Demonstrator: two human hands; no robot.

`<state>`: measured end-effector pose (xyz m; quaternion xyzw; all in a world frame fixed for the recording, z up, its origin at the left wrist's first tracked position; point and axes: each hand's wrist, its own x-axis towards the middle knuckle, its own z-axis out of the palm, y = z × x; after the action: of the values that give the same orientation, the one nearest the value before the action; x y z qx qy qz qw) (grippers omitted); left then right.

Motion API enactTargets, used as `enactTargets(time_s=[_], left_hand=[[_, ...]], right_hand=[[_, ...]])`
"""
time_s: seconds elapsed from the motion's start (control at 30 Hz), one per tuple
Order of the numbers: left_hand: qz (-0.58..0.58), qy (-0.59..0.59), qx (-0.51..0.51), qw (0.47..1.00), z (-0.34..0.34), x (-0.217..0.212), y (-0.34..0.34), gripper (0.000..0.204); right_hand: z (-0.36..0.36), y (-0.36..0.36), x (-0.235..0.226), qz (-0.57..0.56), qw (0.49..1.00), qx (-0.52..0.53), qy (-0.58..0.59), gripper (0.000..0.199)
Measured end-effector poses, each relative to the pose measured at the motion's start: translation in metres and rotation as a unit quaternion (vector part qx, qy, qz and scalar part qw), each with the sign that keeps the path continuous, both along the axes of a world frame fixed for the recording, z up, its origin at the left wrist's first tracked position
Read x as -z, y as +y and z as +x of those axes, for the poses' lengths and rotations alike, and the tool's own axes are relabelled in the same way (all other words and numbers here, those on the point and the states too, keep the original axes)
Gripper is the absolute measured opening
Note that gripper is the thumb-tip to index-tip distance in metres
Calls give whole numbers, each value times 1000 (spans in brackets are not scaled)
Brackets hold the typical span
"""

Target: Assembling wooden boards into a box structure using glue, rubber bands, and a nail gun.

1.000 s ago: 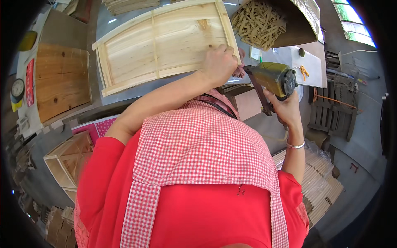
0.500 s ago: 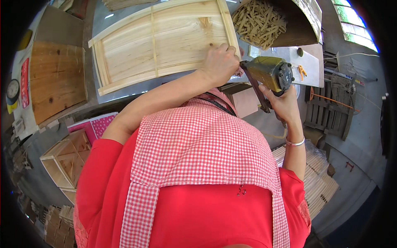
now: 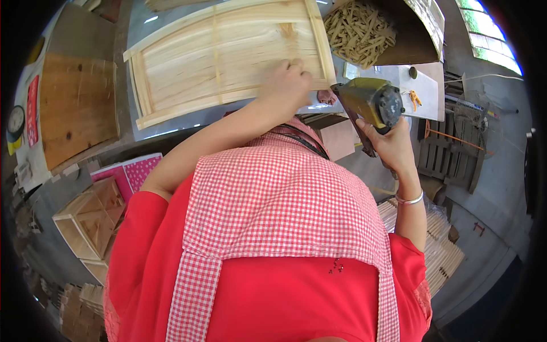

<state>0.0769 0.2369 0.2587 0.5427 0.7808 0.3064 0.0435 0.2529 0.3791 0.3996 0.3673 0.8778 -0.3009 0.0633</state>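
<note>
A framed panel of pale wood (image 3: 182, 62) lies on the bench, a thin yellowish strap across its middle. My right hand (image 3: 390, 142) is wrapped round the handle of a pneumatic nail gun (image 3: 370, 102) with a yellow-green body. The gun's nose meets or nearly meets the panel's near right corner. Over the near right part of the panel is my left hand (image 3: 288, 85), smeared by motion, its fingers bent. Whether those fingers hold anything does not show. A crumpled reddish-brown item (image 3: 326, 97) lies beside the panel corner.
An open box (image 3: 419, 34) of short wooden pieces (image 3: 359, 34) stands at the far right. Orange-handled pliers (image 3: 415, 100) rest on the white surface near it. A brown wooden board (image 3: 77, 108) and a round dial (image 3: 16, 122) are at the left. Stacked slats (image 3: 444, 251) sit low right.
My left hand has moved left, away from the panel's right edge, uncovering the corner and the reddish-brown item. The nail gun stays at the corner in my right hand.
</note>
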Motion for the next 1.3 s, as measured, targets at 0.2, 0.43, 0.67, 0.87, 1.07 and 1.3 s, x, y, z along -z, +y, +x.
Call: enactTargets(time_s=[0.2,0.43,0.67,0.87,1.07,1.3], left_hand=[[-4,60,-25,998,-2,12,-18,21],[12,52,-23,998,-2,11,-18,12],[15,51,-21,998,-4,12,-18,10],[33,68,-17,997,-6,13,-20,10],[31,59,-12,998,-4,13,-15,11],[6,66,12,998,-6,15,-16,18]], right_hand=[[-12,-18,-2,-79,996,25,-24,29],[-20,-23,6,-44,999,-24,-12,30],[-21,-33,7,-46,999,20,-15,28],[-29,-28,3,-66,998,-7,-15,28],[-29,-18,2,-8,995,-14,-95,28],[28,27,17,-32,987,141,71,15]])
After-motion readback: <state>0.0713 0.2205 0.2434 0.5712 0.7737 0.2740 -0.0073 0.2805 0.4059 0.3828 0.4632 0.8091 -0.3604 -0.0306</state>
